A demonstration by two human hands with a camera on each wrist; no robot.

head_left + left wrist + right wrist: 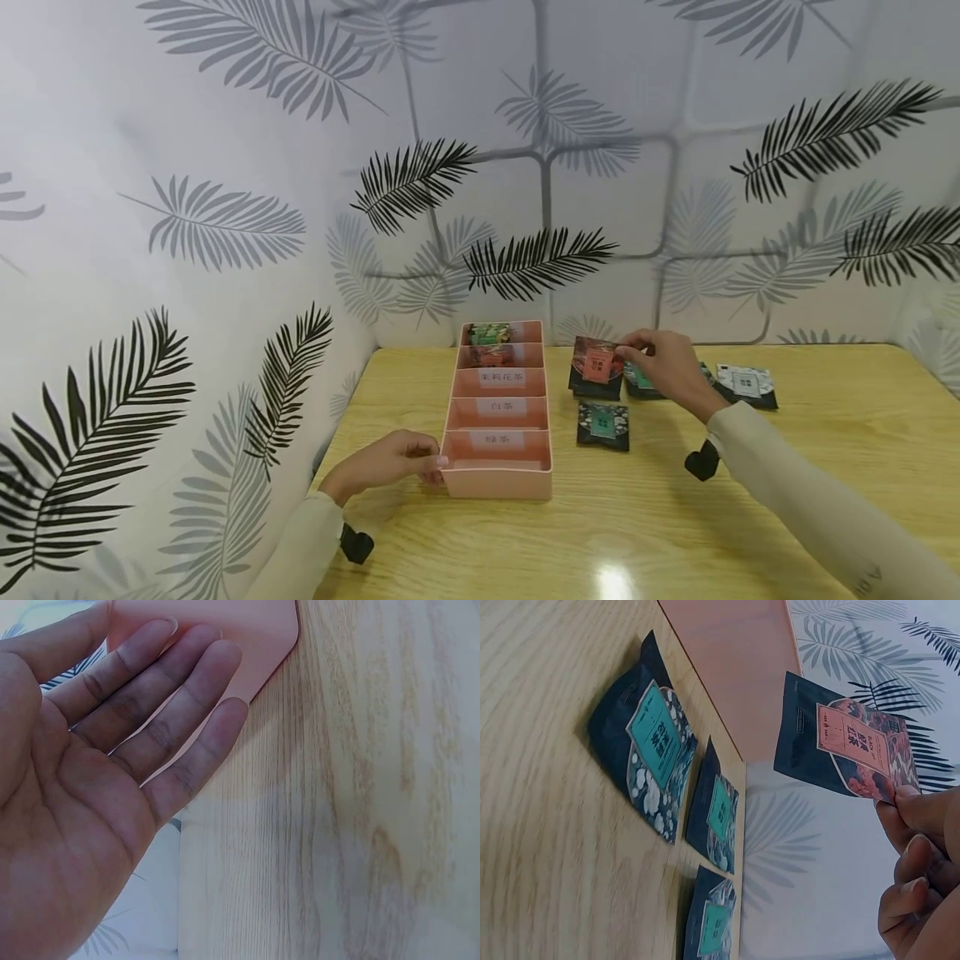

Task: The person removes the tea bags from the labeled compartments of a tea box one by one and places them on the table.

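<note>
A pink divided box [498, 485] stands on the table, its compartments bearing white labels. My left hand [393, 461] is at its near left corner, thumb at the rim. In the left wrist view the other fingers [157, 739] reach nearly straight toward the outer wall. My right hand [670, 367] pinches one edge of a black tea packet with a red label [855, 742], raised above the table in the right wrist view. Close by are dark packets with green labels, one nearer me [603, 426] and another [640, 379] partly hidden behind the hand.
A packet with a white label [745, 385] lies farther right. Inside the box's two far compartments are a green packet [489, 334] and a red-labelled packet [491, 356]. A leaf-patterned curtain [600, 200] hangs behind the wooden table [795, 467].
</note>
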